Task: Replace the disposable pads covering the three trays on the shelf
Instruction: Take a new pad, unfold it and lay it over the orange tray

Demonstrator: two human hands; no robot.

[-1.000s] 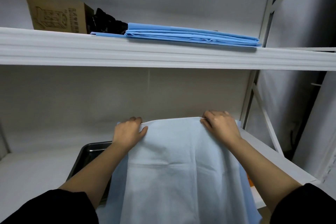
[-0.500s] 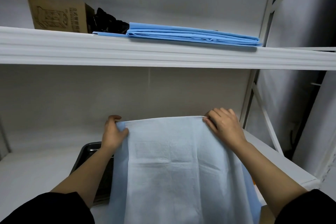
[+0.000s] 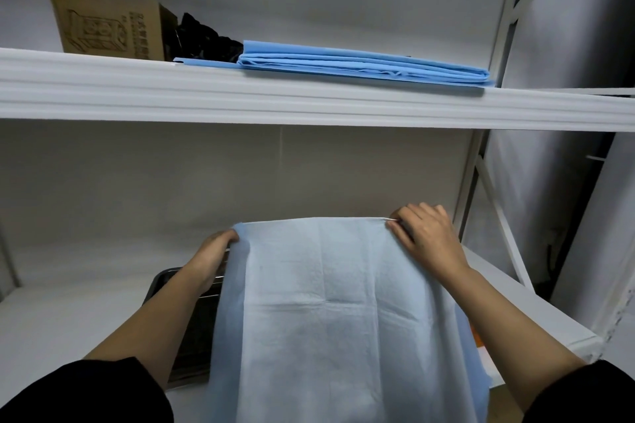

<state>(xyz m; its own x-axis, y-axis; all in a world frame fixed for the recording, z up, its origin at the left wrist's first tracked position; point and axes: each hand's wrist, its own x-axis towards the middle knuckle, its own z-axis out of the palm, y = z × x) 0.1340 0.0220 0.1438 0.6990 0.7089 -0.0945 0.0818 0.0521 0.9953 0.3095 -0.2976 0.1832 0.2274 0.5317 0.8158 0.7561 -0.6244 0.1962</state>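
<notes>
Both hands hold one pale blue pad by its far edge, spread over the lower shelf. The right hand pinches the far right corner between thumb and curled fingers, knuckles up. The left hand is at the far left corner, fingers wrapped round the pad's edge and partly hidden behind it — thumb not visible. The pad runs from the hands back toward the person's body and drapes off the front; a cross crease shows near the middle. Below and near side of the left hand, a dark metal tray sticks out from under the pad's left edge; its right part is covered. Just below the right forearm something orange peeks out beside the pad — cannot tell what. Well above both hands, the upper shelf carries a stack of folded blue pads; left of it a black bundle and a cardboard box. Black sleeves at both forearms.
</notes>
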